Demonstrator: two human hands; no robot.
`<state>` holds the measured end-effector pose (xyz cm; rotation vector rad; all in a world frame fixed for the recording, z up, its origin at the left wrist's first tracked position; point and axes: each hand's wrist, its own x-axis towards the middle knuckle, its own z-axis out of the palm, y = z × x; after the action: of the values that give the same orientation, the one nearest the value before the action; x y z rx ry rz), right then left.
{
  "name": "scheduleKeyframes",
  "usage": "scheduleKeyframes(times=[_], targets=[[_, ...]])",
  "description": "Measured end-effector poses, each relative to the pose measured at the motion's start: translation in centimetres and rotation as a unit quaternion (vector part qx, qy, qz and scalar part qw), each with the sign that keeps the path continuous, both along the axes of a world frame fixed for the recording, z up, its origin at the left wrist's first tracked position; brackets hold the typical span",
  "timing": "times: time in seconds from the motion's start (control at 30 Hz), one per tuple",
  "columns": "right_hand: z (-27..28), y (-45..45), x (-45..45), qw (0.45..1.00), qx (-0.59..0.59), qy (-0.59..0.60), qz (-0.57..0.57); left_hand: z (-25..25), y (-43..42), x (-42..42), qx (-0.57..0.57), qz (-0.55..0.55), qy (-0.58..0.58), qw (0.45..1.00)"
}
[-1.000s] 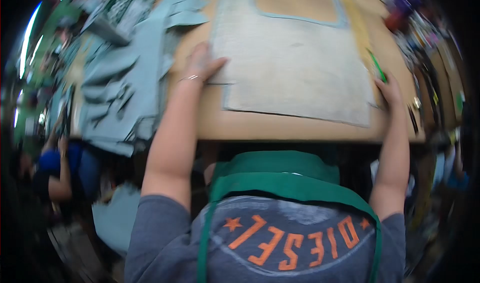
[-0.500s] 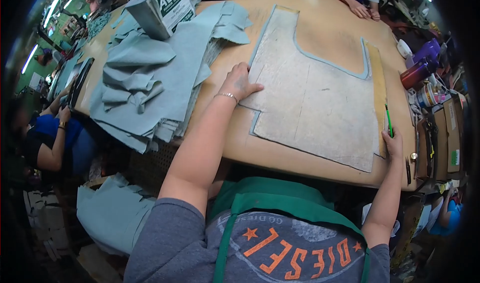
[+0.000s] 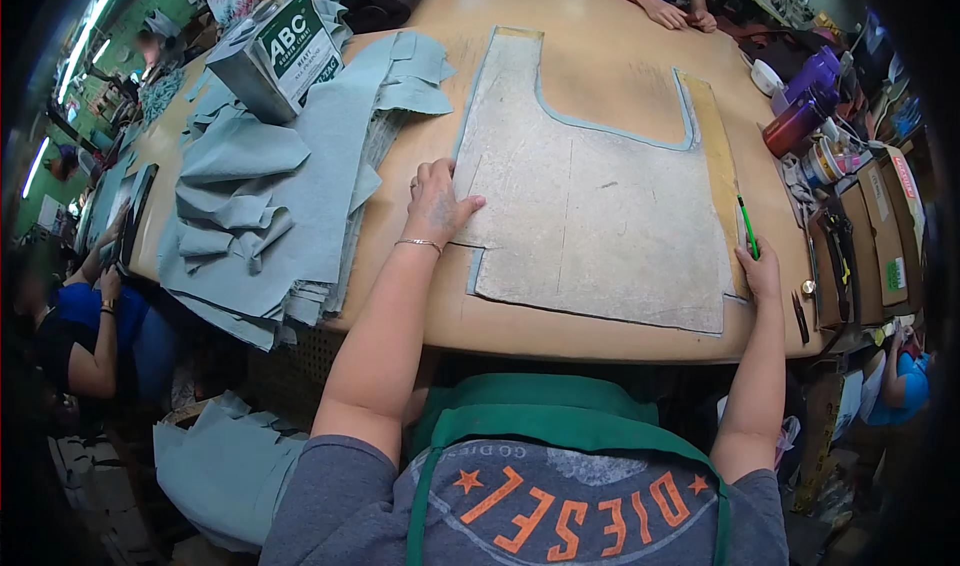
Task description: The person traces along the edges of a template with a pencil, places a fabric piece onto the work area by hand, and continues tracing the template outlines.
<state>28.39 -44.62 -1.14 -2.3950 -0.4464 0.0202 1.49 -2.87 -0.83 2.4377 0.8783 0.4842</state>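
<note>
Marking, apparently: left hand [image 3: 437, 204], thumb apart, braces the pale template [image 3: 600, 231] to its right; right hand [image 3: 762, 272] grips a green pencil [image 3: 748, 228], tip contact unclear. Next stroke needs firm bracing.

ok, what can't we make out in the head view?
All in the head view:
Slim green tool: lower end hidden by the right hand.
Blue-grey cloth beneath the pale template: covered except along some edges.
ABC can: smallest print too small.
Far-side person: head cut off by the top edge.
</note>
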Motion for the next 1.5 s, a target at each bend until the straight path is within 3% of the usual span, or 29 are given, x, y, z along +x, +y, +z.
scheduleKeyframes(times=[0.13, 0.23, 0.33, 0.53, 0.6, 0.7, 0.8, 0.9, 1.07, 1.23, 1.33, 1.5], targets=[[-0.4, -0.2, 0.3, 1.0, 0.003, -0.005, -0.002, 0.9, -2.7, -0.2, 0.019, 0.006, 0.061, 0.998], [-0.4, -0.2, 0.2, 1.0, 0.006, -0.001, -0.001, -0.7, -3.7, -0.5, 0.154, 0.01, 0.054, 0.986], [-0.6, -0.4, 0.4, 1.0, -0.004, -0.004, -0.003, -0.9, -3.7, -0.4, 0.167, 0.016, 0.084, 0.982], [-1.5, -1.1, 1.5, 1.0, -0.009, -0.016, 0.003, -1.1, -2.8, -0.7, 0.16, -0.01, 0.023, 0.987], [-1.5, -1.0, 1.6, 1.0, 0.003, 0.002, 0.013, -3.0, 0.6, -1.2, 0.085, -0.047, -0.097, 0.991], [-1.6, -1.3, 2.0, 1.0, -0.009, 0.005, 0.016, -2.8, 2.5, -3.9, 0.0, 0.015, -0.222, 0.975], [-1.8, -1.8, 2.7, 1.0, -0.02, 0.008, 0.02, -1.0, 1.0, -6.9, -0.072, -0.016, -0.148, 0.986], [-2.3, -2.2, 3.3, 1.0, -0.008, 0.009, 0.029, 0.0, -1.3, -8.0, 0.096, -0.095, -0.091, 0.987], [-1.7, -1.6, 2.4, 1.0, -0.005, 0.011, 0.007, 1.2, -5.2, -8.3, 0.077, -0.151, -0.08, 0.982], [-1.8, -1.5, 2.2, 0.999, -0.02, -0.031, 0.017, 0.9, -6.1, -9.0, 0.143, -0.144, -0.08, 0.976], [-0.7, -0.9, 1.3, 0.993, -0.103, -0.051, -0.009, 1.1, -6.6, -8.0, 0.164, -0.181, -0.108, 0.964], [-1.5, -1.0, 1.2, 0.996, -0.047, -0.069, -0.009, 1.1, -7.0, -8.1, 0.224, -0.189, -0.073, 0.953]])
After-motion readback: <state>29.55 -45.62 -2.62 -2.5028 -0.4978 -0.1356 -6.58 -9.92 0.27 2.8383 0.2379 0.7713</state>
